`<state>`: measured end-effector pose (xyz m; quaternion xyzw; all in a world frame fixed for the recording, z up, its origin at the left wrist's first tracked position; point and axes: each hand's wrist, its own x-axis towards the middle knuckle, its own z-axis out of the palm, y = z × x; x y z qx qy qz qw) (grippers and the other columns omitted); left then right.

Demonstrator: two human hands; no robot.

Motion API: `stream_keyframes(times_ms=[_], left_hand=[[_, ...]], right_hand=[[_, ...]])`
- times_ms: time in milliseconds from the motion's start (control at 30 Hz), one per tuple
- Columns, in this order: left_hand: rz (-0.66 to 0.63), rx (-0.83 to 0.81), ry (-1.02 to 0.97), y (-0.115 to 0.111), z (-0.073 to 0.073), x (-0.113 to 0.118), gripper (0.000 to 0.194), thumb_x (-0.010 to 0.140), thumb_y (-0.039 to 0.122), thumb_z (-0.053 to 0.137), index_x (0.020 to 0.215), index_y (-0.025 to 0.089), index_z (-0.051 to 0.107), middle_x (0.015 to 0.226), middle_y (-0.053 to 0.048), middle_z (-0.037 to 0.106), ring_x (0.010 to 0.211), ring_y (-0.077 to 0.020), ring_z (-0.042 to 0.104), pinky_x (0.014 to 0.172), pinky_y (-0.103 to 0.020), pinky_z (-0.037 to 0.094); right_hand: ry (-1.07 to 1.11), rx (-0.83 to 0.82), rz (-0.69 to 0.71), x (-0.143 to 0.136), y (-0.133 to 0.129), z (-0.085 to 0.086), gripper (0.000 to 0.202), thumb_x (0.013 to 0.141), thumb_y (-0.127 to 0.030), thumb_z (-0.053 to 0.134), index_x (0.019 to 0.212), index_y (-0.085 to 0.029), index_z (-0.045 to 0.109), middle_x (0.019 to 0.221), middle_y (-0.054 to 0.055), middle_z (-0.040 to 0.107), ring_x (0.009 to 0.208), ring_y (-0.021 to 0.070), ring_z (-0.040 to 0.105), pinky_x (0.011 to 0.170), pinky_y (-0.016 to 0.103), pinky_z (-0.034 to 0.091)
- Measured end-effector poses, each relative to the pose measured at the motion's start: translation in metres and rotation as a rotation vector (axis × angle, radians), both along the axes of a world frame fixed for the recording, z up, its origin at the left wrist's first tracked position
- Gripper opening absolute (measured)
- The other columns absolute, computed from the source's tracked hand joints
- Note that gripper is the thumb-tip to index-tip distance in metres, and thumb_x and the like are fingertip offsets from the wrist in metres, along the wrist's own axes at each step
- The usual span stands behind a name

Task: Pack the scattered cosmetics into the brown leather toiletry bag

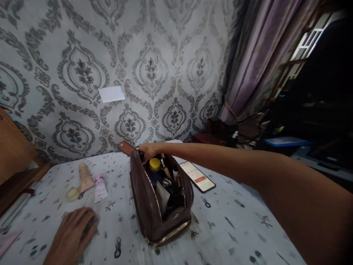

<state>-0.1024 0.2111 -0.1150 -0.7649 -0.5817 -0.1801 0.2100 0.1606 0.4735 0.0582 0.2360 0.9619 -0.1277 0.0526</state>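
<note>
A brown toiletry bag [139,195] stands unzipped on the cloth, with a gold zipper round its mouth. My right hand [149,150] reaches over to the bag's far end, its curled fingers dipping inside the rim; what they grip is hidden. Inside show a yellow-lidded container [154,165], a gold-and-dark tube [165,167] and several dark items. My left hand [73,232] rests on the cloth left of the bag, fingers curled round something dark and blurred. Beyond it lie a beige tube [85,177], a pink-and-white tube [100,188] and a small yellowish round item [72,194].
A phone [199,177] with a lit screen lies right of the bag. The bag's brown strap [127,148] sticks out behind it. Wooden furniture [16,154] borders the left, patterned wallpaper [150,70] the back. A purple curtain [248,70] hangs at right.
</note>
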Motion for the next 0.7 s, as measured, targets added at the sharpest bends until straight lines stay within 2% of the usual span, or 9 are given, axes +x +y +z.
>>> stream_keyframes(times_ms=[100, 267, 433, 567, 700], left_hand=[[0.006, -0.035, 0.0, -0.001, 0.0, 0.0, 0.026, 0.091, 0.045, 0.051, 0.095, 0.025, 0.068, 0.098, -0.004, 0.072, 0.091, -0.0242, 0.065, 0.081, -0.037, 0.044], [0.025, -0.021, -0.006, 0.0, -0.002, -0.001, 0.029, 0.091, 0.048, 0.05, 0.095, 0.025, 0.068, 0.099, -0.004, 0.072, 0.092, -0.0245, 0.064, 0.084, -0.038, 0.044], [0.013, -0.043, -0.022, 0.001, 0.001, 0.001, 0.028, 0.092, 0.046, 0.049, 0.094, 0.025, 0.068, 0.098, -0.005, 0.072, 0.092, -0.024, 0.065, 0.082, -0.037, 0.045], [0.04, -0.081, -0.027, 0.001, 0.001, 0.001, 0.028, 0.091, 0.046, 0.05, 0.096, 0.025, 0.067, 0.1, -0.005, 0.072, 0.093, -0.0246, 0.064, 0.082, -0.038, 0.044], [0.048, -0.082, -0.018, 0.001, 0.004, 0.003, 0.027, 0.091, 0.045, 0.049, 0.095, 0.025, 0.068, 0.099, -0.005, 0.072, 0.092, -0.025, 0.065, 0.082, -0.038, 0.043]], right_hand=[[-0.067, 0.092, 0.001, 0.005, -0.002, 0.01, 0.027, 0.068, -0.018, 0.079, 0.093, -0.008, 0.074, 0.08, 0.003, 0.071, 0.078, 0.0191, 0.063, 0.063, 0.023, 0.04], [-0.056, 0.213, 0.019, 0.018, -0.016, 0.024, 0.032, 0.073, -0.027, 0.076, 0.099, -0.009, 0.072, 0.09, 0.007, 0.071, 0.082, 0.0192, 0.062, 0.063, 0.024, 0.038], [0.024, 0.265, 0.026, 0.039, -0.035, 0.038, 0.031, 0.078, -0.034, 0.072, 0.099, -0.01, 0.068, 0.085, 0.006, 0.068, 0.074, 0.0165, 0.057, 0.059, 0.025, 0.034], [0.037, 0.221, 0.085, 0.059, -0.053, 0.048, 0.029, 0.08, -0.029, 0.073, 0.101, -0.01, 0.067, 0.084, 0.004, 0.066, 0.071, 0.0145, 0.054, 0.062, 0.024, 0.035], [-0.015, 0.205, 0.184, 0.072, -0.066, 0.048, 0.032, 0.075, -0.019, 0.077, 0.104, -0.009, 0.067, 0.094, 0.006, 0.067, 0.082, 0.0166, 0.057, 0.069, 0.024, 0.038]])
